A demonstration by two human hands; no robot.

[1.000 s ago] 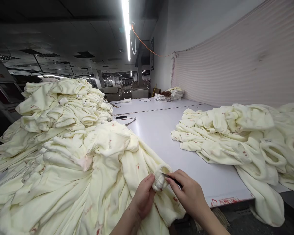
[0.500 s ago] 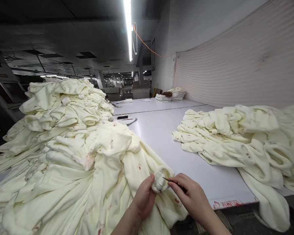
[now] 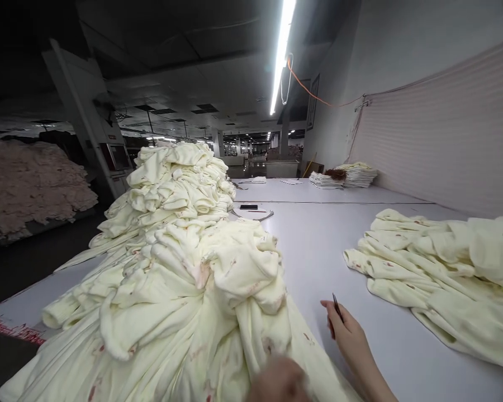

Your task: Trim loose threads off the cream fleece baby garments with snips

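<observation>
In my right hand (image 3: 349, 329), closed over the table, are slim dark tweezers (image 3: 336, 307), their pointed tips sticking up past the fingers. My left hand (image 3: 280, 381) is smeared by motion at the bottom edge, in front of the pale yellow fleece garment (image 3: 251, 279) with small reddish marks. Whether its fingers grip the cloth cannot be made out. This garment lies at the front of a large heap of similar fleece (image 3: 180, 184) and drapes down toward me.
More pale yellow garments (image 3: 436, 273) lie on the right of the white table (image 3: 310, 234). A black phone (image 3: 248, 207) rests near the heap. Folded stacks (image 3: 356, 175) stand at the far end. Pinkish cloth (image 3: 33, 184) is piled at the left.
My right hand with the tweezers has moved away from the garment's cuff to above the table. My left hand has dropped lower and lost the cuff from view. The view has turned left.
</observation>
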